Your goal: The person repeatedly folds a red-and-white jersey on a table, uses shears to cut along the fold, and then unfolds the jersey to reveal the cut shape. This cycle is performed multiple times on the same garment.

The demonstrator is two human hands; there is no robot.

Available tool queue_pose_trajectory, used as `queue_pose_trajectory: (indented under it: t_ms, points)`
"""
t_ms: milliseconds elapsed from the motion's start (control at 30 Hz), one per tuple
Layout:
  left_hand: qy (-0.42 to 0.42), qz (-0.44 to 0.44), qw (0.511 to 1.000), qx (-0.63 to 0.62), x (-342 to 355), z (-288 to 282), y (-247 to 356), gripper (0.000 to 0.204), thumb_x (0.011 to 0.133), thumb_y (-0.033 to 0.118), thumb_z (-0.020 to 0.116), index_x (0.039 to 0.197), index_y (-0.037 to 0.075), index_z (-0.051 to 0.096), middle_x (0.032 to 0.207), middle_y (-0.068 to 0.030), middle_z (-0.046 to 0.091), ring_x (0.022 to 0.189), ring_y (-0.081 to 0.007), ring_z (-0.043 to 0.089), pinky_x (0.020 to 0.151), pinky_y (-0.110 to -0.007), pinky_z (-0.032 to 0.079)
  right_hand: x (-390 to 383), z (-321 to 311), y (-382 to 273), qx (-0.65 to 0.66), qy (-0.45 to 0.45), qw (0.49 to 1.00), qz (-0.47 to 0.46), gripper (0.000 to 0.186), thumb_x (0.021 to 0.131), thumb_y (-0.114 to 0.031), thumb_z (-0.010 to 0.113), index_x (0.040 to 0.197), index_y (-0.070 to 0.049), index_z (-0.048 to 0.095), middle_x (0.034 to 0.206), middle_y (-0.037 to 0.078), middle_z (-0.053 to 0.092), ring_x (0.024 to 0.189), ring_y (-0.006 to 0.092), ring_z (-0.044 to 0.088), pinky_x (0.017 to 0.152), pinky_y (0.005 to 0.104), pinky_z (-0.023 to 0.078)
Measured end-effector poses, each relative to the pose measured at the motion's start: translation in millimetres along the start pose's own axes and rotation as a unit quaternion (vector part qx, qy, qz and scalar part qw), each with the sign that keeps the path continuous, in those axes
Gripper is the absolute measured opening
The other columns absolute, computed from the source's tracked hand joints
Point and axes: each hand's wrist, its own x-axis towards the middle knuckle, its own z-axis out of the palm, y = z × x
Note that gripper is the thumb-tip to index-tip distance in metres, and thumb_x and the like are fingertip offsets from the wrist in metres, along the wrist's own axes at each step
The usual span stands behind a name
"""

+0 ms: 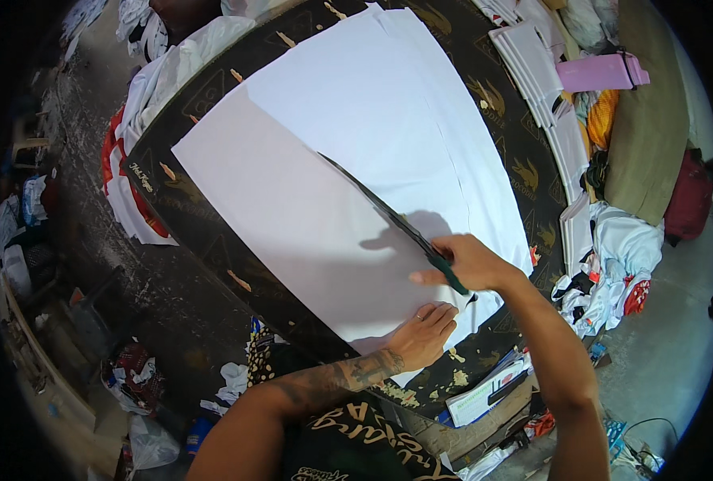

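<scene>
A large white sheet, apparently cloth, lies spread over a dark table patterned in gold. My right hand grips a pair of long scissors by the dark green handles. Their dark blades slant up and left across the sheet, looking nearly closed; I cannot tell whether cloth is between them. Below and left of the handles, my left hand rests flat near the sheet's close edge, fingers stretched out, with a ring on one. A shadow of the right hand falls on the cloth.
Folded white cloth stacks line the table's right side, near a pink box-like object and a long olive roll. Crumpled white fabric lies lower right. Cloth bundles sit at the left edge. Papers lie nearby.
</scene>
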Motion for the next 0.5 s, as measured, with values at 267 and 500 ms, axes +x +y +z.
queue_pose_trajectory:
  t_ms: [267,500]
  points:
    - [-0.091,-0.007,0.993,-0.073,6.4,-14.1,-9.1,0.051,0.082,0.019,0.072,0.125,-0.008,0.067,0.151,-0.0176,0.052,0.145,-0.0312,0.042,0.120,-0.046,0.033,29.4,-13.0,-53.1,0.016,-0.014,1.000,0.013,0.075,0.069,-0.069,0.092,0.058,-0.008,0.051,0.053,0.000,0.045,0.054,0.0145,0.046,0.053,0.0348,0.036]
    - [-0.127,0.019,0.988,-0.083,5.5,-8.7,-17.8,0.041,0.090,0.017,0.062,0.123,-0.006,0.069,0.155,-0.0194,0.050,0.144,-0.0298,0.044,0.118,-0.046,0.035,51.7,-13.3,-100.6,0.010,-0.011,1.000,0.025,0.073,0.071,-0.071,0.091,0.060,-0.009,0.054,0.056,0.002,0.051,0.056,0.0168,0.050,0.055,0.0352,0.040]
